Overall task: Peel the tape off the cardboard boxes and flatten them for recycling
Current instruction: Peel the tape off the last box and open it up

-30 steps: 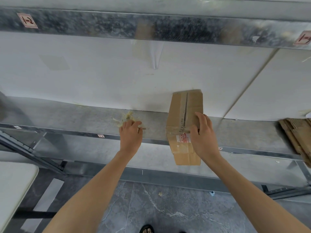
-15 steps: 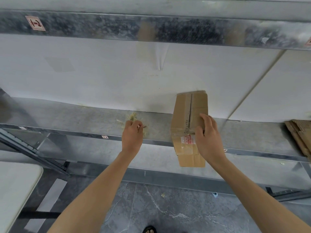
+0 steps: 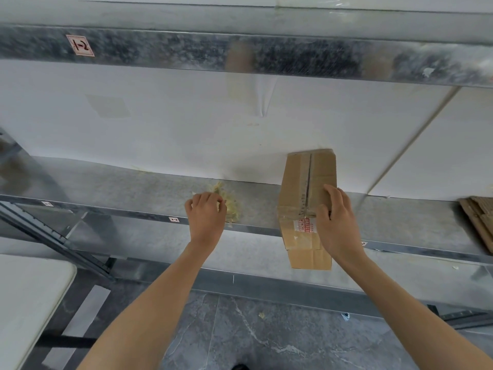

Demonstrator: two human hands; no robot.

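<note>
A white sticker (image 3: pixel 80 45) is stuck on the upper shelf beam (image 3: pixel 293 54), up at 10 o'clock, and "1-2" can be read on it, handwritten in red and tilted. Red print is seen on a white label (image 3: pixel 305 225) on the cardboard box (image 3: pixel 296 182) at 4 o'clock, but it's too blurry to be read. Same for the tiny sticker (image 3: pixel 174 219) on the lower shelf edge (image 3: pixel 133 212).

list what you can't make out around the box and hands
- Head view: red print on the box label too small, partly covered by the right hand.
- Head view: the back of the left hand hides whether it holds tape scraps.
- Head view: flat cardboard cut off by right edge.
</note>
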